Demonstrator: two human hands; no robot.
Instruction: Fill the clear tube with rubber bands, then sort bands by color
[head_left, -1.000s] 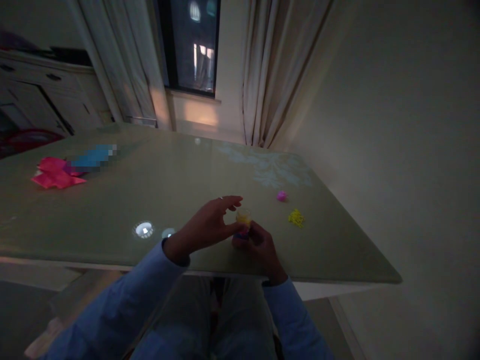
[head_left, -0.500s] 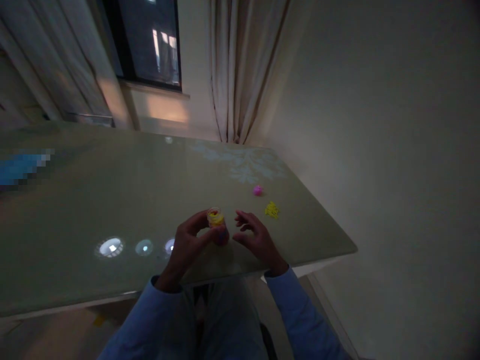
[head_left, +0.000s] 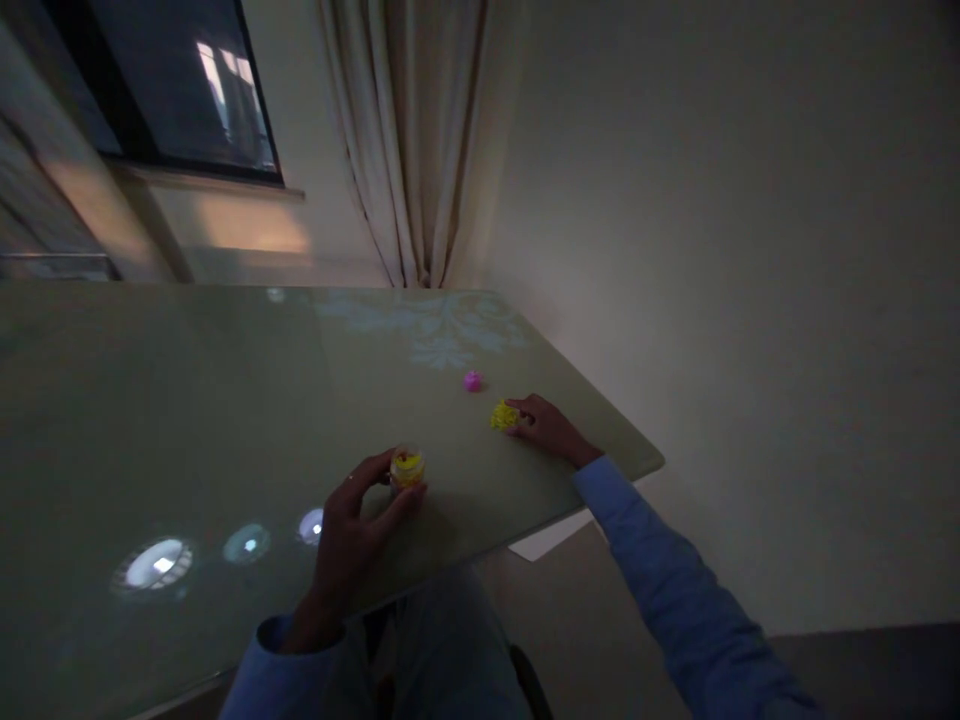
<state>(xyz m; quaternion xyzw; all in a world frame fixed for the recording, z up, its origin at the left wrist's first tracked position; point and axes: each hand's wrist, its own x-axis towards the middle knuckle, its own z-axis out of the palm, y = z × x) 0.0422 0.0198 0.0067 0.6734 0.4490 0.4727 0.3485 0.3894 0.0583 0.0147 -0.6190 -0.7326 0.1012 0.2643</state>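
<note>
A small clear jar (head_left: 407,468) with yellow and reddish contents stands near the table's front edge, its top uncovered. Around its left and near sides, my left hand (head_left: 360,515) has thumb and fingers closed on it. Further right, my right hand (head_left: 546,425) reaches to a small pile of thin yellow pieces (head_left: 502,415). The index finger and thumb touch the pile's right side, slightly apart; whether a piece is between them is too small to tell. Just behind the pile lies a small pink object (head_left: 472,381).
The glossy greenish table (head_left: 225,400) has a pale floral pattern toward its far right corner and round light reflections at the front left. A wall (head_left: 712,300) runs along the right. Behind are a curtain (head_left: 412,140) and a window.
My right hand has moved right, from beside the jar to the yellow pile. My left hand still holds the jar, which looks more upright. The view has turned right.
</note>
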